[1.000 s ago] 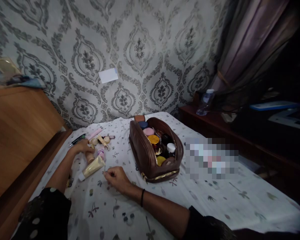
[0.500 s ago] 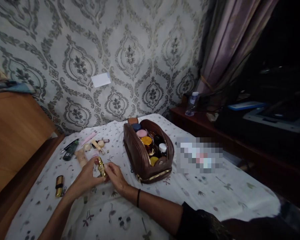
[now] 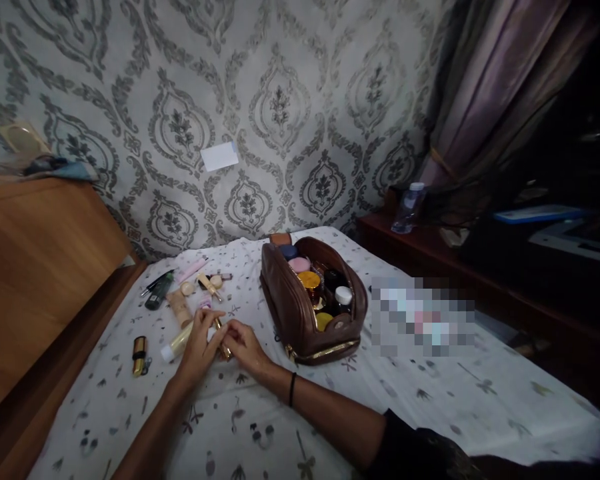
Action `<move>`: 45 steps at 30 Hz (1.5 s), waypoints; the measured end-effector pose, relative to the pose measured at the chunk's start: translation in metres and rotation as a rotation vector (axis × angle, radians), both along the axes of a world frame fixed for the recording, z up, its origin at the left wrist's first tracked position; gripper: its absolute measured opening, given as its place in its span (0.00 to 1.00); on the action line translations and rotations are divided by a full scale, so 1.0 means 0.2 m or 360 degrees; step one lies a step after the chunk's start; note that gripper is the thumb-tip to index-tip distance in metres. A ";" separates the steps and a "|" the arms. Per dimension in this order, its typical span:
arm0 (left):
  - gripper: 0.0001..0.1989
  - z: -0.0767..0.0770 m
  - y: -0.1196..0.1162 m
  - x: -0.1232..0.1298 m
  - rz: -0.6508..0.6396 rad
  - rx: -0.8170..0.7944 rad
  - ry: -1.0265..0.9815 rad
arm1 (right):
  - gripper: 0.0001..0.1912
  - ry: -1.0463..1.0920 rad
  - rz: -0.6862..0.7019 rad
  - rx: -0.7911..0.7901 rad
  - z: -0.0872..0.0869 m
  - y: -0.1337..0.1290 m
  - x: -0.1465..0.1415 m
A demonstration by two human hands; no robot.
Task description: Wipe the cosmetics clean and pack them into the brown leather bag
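Note:
Both hands meet over the bed around a small gold cosmetic tube [image 3: 225, 349], which the fingers partly cover. My left hand [image 3: 200, 341] closes on its left side, and my right hand [image 3: 244, 343] pinches it from the right. A pale yellow tube with a white cap [image 3: 179, 343] lies against the left hand's outer side. Farther left is a gold case with a black band [image 3: 139, 355]. Beyond the left hand lie a beige squeeze tube [image 3: 179, 308] and a small pink item [image 3: 206, 303]. To the right stands an unzipped brown toiletry bag [image 3: 286, 313] with several jars and bottles inside.
A dark green tube [image 3: 159, 292], pens and small cosmetics lie near the wall on the patterned sheet [image 3: 260, 427]. A wooden headboard [image 3: 45, 253] borders the left. On the right, a clear bottle [image 3: 409, 208] stands on a dark red ledge; a blurred patch covers things beside the bag.
The view has swung slightly left, so everything sits farther right. My fingers have closed more over the gold tube, covering much of it. The pale yellow tube now shows beside my left hand.

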State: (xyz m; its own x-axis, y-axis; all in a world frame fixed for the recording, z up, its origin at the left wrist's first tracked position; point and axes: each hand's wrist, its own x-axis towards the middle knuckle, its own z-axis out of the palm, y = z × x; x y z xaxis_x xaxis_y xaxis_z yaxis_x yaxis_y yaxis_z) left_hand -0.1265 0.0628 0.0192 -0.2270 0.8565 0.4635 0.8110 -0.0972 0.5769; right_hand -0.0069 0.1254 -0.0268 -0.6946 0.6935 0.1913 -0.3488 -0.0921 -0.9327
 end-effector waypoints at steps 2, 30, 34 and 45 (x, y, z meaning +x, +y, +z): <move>0.14 0.00 -0.01 0.00 -0.0019 -0.0002 0.0012 | 0.17 -0.0006 0.0055 0.0084 0.01 -0.01 0.01; 0.24 0.04 -0.08 -0.06 -0.0011 -0.0315 -0.0774 | 0.12 -0.0267 -0.0162 0.1094 0.02 -0.06 0.04; 0.29 0.01 -0.07 -0.02 0.0074 -0.0150 -0.0743 | 0.08 -0.0228 -0.0200 0.0808 0.04 -0.06 0.02; 0.30 0.00 -0.06 -0.01 0.0033 -0.0153 -0.0611 | 0.09 -0.0214 -0.0485 0.0562 0.04 -0.04 0.02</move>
State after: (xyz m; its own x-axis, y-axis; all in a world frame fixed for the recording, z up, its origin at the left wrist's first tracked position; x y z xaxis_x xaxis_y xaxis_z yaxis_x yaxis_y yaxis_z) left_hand -0.1279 0.0513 0.0187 -0.3862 0.8852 0.2594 0.5358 -0.0137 0.8443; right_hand -0.0023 0.1183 -0.0187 -0.5048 0.7780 0.3741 -0.1849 0.3259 -0.9272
